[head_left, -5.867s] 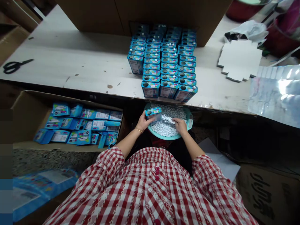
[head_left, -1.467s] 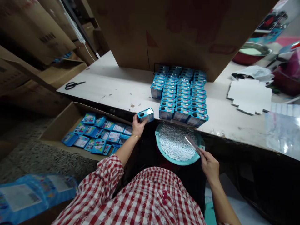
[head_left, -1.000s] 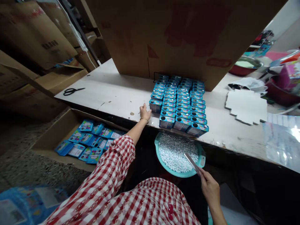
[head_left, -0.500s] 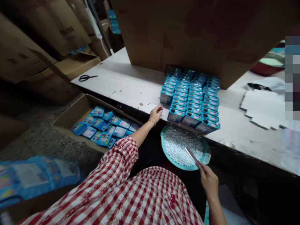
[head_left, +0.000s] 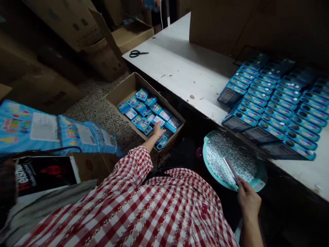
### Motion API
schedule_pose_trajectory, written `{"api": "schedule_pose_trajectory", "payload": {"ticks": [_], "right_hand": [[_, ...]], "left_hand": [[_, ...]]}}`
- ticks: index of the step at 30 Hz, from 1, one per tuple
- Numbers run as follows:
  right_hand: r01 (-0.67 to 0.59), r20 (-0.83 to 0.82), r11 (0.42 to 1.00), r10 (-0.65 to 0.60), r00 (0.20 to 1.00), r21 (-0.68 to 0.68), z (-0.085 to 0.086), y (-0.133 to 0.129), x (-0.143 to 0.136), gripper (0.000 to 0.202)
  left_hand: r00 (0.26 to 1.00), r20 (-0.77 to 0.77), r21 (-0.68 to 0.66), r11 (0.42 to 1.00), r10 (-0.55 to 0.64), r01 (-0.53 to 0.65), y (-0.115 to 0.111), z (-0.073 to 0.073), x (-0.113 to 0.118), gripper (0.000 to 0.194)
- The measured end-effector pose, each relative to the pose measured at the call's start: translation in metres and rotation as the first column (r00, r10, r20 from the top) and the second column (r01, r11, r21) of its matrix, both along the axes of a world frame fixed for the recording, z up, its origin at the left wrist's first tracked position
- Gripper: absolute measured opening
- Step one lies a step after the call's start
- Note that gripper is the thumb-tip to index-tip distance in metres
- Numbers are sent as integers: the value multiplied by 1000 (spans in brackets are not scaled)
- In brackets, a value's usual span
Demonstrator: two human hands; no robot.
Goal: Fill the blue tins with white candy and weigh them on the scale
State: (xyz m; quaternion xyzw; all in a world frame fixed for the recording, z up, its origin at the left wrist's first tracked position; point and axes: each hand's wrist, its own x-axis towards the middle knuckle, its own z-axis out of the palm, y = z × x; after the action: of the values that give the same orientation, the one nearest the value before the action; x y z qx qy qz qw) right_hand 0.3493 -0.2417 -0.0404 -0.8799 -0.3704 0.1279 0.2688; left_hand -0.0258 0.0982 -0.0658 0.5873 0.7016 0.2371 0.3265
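My left hand [head_left: 158, 131] reaches into an open cardboard box [head_left: 117, 92] on the floor, fingers spread over small blue packets [head_left: 141, 110]. Any grip on a packet cannot be made out. My right hand [head_left: 248, 199] is closed round a shiny metal scoop or strip [head_left: 232, 171]. Its tip is over small white pieces [head_left: 221, 154] in a turquoise basin [head_left: 205, 154] below the table edge. Rows of blue boxes [head_left: 279, 113] stand upright on the white table [head_left: 177, 72], right of the basin.
Black scissors [head_left: 137, 53] lie at the table's far left corner. A large cardboard panel [head_left: 218, 27] rises behind the table. Large blue packages [head_left: 51, 130] and a black printed bag [head_left: 48, 173] are at the left. A person's hand [head_left: 157, 4] shows at the top.
My left hand has moved from the table edge down-left into the box of packets, its fingers now spread. The view has turned left. My right hand still holds the metal tool over the basin.
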Motion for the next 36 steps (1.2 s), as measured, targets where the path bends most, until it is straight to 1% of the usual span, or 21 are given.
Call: {"api": "schedule_pose_trajectory", "payload": {"ticks": [2,3,5,7,9,12,14,15,16,18,19,20,21,23,25,26,28,30,32,34,36], "right_hand": [[7,-3,1000,-7,1000,-18,1,-3,-2,71],[7,-6,1000,-7,1000,-25,1,-5,-3,69],[5,-8,1000,-6,1000,-30,2,-10,-5,66],[7,-6,999,-7,1000,-34,2,-15,-5,65],[18,-1,999,-18,1000,-43,1,-19,-5,63],[18,-30,998,-19,999,-54,-1,-17,-4,63],[12,-78,1000,-14,997,-28,-3,-9,-5,64],[11,-114,1000,-11,993,-2,-2,-2,-7,64],[15,-159,999,-10,987,31,-1,5,-9,64],[37,-282,994,-7,959,100,5,19,-17,61],[55,-353,991,-7,936,126,10,26,-21,60],[73,-425,987,-5,905,145,16,32,-26,59],[95,-489,982,-2,872,166,22,38,-30,59],[133,-580,967,18,815,216,32,47,-37,60],[152,-621,950,54,782,274,42,55,-41,57],[161,-632,941,68,772,298,46,58,-42,55],[201,-660,925,67,748,322,54,63,-42,51],[273,-708,909,34,705,316,61,68,-40,48],[304,-769,910,24,639,281,65,71,-39,44],[294,-841,926,44,539,237,66,71,-41,44],[279,-910,939,71,409,199,66,69,-46,47]], "left_hand": [[992,11,-4,992,-125,125,4,-4,5,71],[985,30,-6,986,-168,168,7,-5,9,69],[977,94,-23,981,-191,194,13,-5,16,59],[973,162,-54,983,-166,177,18,0,18,46],[971,212,-83,988,-114,134,22,11,16,39],[961,275,-126,991,2,34,24,33,11,34],[939,337,-159,987,68,-14,19,50,14,35],[909,403,-188,982,104,-29,15,58,17,37],[860,490,-226,973,145,-36,10,67,23,38],[710,665,-319,948,233,-13,-6,82,40,39],[635,725,-361,932,268,19,-16,88,51,39],[596,753,-389,919,281,59,-27,93,62,38],[594,758,-406,907,269,108,-39,96,73,36],[640,743,-434,869,196,237,-63,100,95,33],[693,718,-431,822,64,371,-83,101,116,31],[709,705,-421,805,2,417,-91,103,125,30],[728,678,-387,792,-102,472,-103,107,144,29],[728,656,-330,792,-200,514,-110,111,162,28],[697,642,-241,778,-321,580,-117,114,176,25],[658,637,-209,732,-402,649,-124,117,187,29],[636,662,-254,680,-396,688,-133,121,193,39]]}}
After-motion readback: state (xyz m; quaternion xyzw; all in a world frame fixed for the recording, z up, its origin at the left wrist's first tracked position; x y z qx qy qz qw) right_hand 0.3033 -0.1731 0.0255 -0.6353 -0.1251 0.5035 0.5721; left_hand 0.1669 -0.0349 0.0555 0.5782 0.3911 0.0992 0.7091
